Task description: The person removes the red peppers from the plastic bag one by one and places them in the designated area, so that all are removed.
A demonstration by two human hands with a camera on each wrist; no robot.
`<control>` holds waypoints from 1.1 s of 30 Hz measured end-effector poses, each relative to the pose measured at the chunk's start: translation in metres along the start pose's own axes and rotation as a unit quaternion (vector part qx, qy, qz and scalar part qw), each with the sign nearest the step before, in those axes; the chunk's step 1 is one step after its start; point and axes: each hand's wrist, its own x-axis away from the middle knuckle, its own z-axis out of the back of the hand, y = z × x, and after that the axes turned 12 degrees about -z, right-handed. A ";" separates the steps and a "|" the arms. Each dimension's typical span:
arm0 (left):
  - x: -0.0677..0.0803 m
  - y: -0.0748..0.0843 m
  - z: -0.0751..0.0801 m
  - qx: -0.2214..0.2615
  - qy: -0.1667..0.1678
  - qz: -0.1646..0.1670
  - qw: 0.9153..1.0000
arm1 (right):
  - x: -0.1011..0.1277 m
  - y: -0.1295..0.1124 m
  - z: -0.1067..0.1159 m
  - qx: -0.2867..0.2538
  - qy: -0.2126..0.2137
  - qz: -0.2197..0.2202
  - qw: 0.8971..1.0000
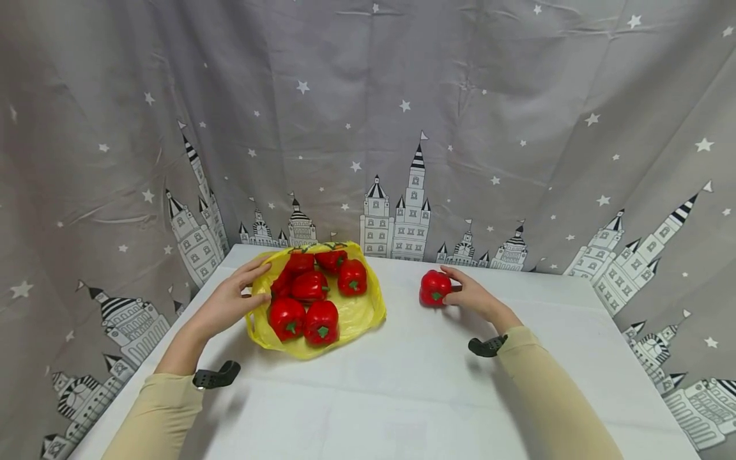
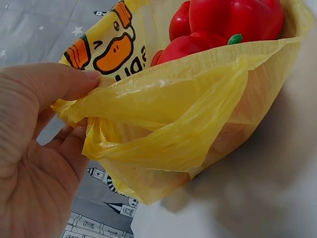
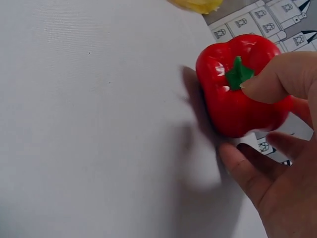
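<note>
A yellow plastic bag (image 1: 359, 313) lies wide-mouthed on the left of the table, with several red bell peppers (image 1: 310, 285) inside it. My left hand (image 1: 232, 297) is at the bag's left rim; in the left wrist view its thumb and fingers pinch the gathered film. To the right of the bag, my right hand (image 1: 474, 297) grips a single red bell pepper (image 3: 223, 104) by its side. The thumb presses next to the green stem (image 3: 238, 74), while the other fingers reach round behind, partly hidden by the pepper.
A white cloth (image 1: 368, 402) covers the table. Behind it hangs a grey curtain (image 1: 322, 128) printed with stars and castles, close along the table's back edge. Black straps with camera mounts (image 1: 217, 375) sit on both wrists.
</note>
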 end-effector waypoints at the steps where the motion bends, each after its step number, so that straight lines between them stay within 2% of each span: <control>1: 0.000 0.000 0.000 0.000 -0.001 -0.002 1.000 | 0.002 0.000 0.001 -0.002 0.000 0.004 1.000; 2: 0.000 -0.005 -0.001 -0.003 0.000 -0.004 1.000 | 0.004 0.001 0.003 0.000 0.005 0.008 1.000; 4: 0.000 -0.005 0.000 -0.006 0.001 -0.012 1.000 | 0.009 0.000 0.006 0.009 0.025 0.019 0.999; 8: 0.001 -0.005 0.000 -0.006 0.005 -0.014 1.000 | 0.016 -0.003 0.013 0.039 0.089 0.047 0.994; 11: 0.000 -0.005 0.000 -0.007 0.009 -0.010 1.000 | 0.023 -0.013 0.013 0.040 0.129 0.079 0.988; 14: -0.001 -0.002 0.001 -0.007 0.010 -0.006 1.000 | 0.031 -0.029 0.005 0.029 0.143 0.100 0.984; 18: -0.002 0.013 0.003 0.004 0.013 -0.002 1.000 | 0.039 -0.052 -0.016 0.013 0.109 0.124 0.986; 23: -0.001 0.034 0.005 0.008 0.009 -0.004 1.000 | 0.041 -0.074 -0.048 0.012 0.036 0.143 0.989; 26: -0.001 0.038 0.006 0.005 0.009 -0.004 1.000 | 0.039 -0.083 -0.069 0.023 -0.008 0.147 0.989; 33: 0.001 0.035 0.006 0.011 0.010 -0.007 1.000 | 0.031 -0.096 -0.111 0.039 -0.098 0.169 0.980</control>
